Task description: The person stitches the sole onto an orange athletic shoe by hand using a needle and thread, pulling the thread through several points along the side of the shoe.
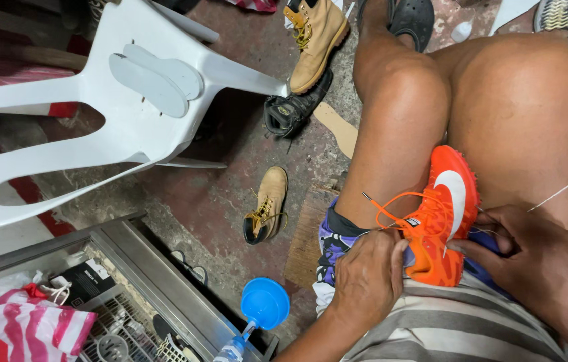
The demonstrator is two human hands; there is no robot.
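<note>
Scanning left to right, clock directions taken from the orange shoe (441,214). Striped red-and-white bag (26,325) far out at 8 o'clock, beside a metal rack (156,281). White plastic chair (123,100) tipped over at 10, two grey insoles (156,80) resting on it. Blue funnel (265,303) stuck in a bottle at 8. One tan boot (267,204) at 9, a second tan boot (317,37) at 11 above a black shoe (290,107). Left hand (367,278) pressed closed against the shoe's heel side at 7, seemingly steadying it. Shoe wedged between the knees, likely clamped for stitching. Right hand (545,268) at 4, fingers curled; pinching the white thread (562,191) running off toward 2? Cannot tell exactly.
</note>
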